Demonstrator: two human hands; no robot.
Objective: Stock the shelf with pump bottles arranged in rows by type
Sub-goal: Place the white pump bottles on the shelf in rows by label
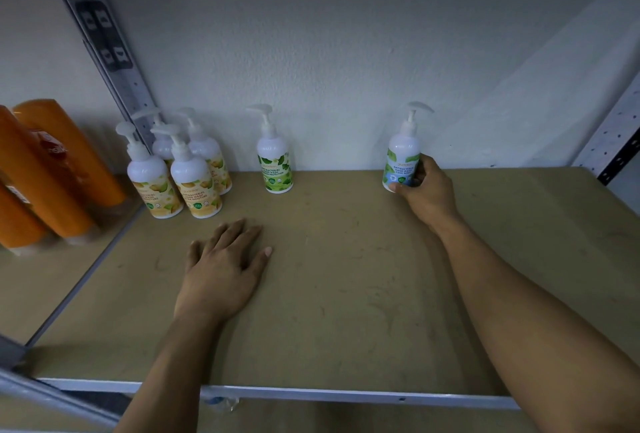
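Tan fibreboard shelf (346, 294) under both my hands here. My right hand (427, 191) is wrapped round the lower half of the mint pump bottle (401, 155) — thumb at the front near its base, fingers curled round the side. It's upright at the back right, near the wall. My left hand (221, 266) lies palm-down on the board, fingers straight and close together, holding nothing. One green-leaf bottle (274, 165) stands back middle, well apart from mine — four yellow-label bottles (188, 186) huddle in the back left corner. Orange bottles (52, 172) sit on the next shelf over.
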